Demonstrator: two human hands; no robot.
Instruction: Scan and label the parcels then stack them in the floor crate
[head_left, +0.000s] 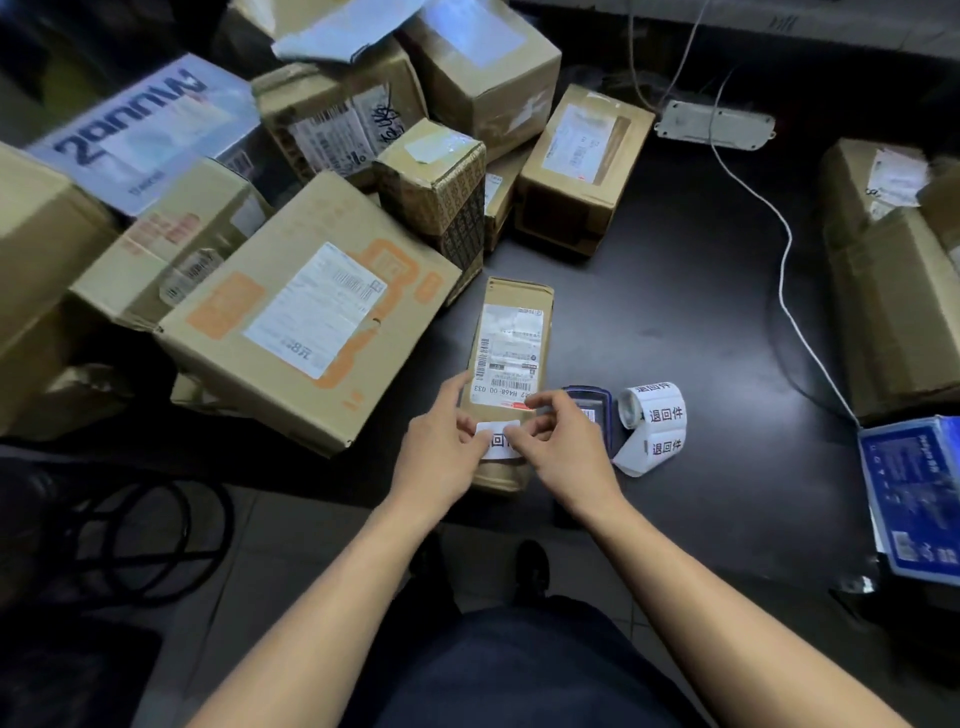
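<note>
A narrow brown parcel (511, 338) with a white shipping label lies on the dark table (691, 291) at its front edge. A white sticker (497, 441) with black characters sits on the parcel's near end. My left hand (441, 441) presses the sticker's left side and steadies the parcel. My right hand (558, 441) holds the sticker's right side with its fingertips. A dark handheld scanner (592, 410) lies just right of the parcel, partly hidden by my right hand. A roll of white stickers (652, 421) lies beside it.
Several cardboard parcels (306, 317) pile up at the left and back. More boxes (893, 291) stand at the right edge, with a blue box (914, 499) near the front. A white cable (789, 291) and a power strip (714, 124) lie across the table. A stool (135, 540) stands below left.
</note>
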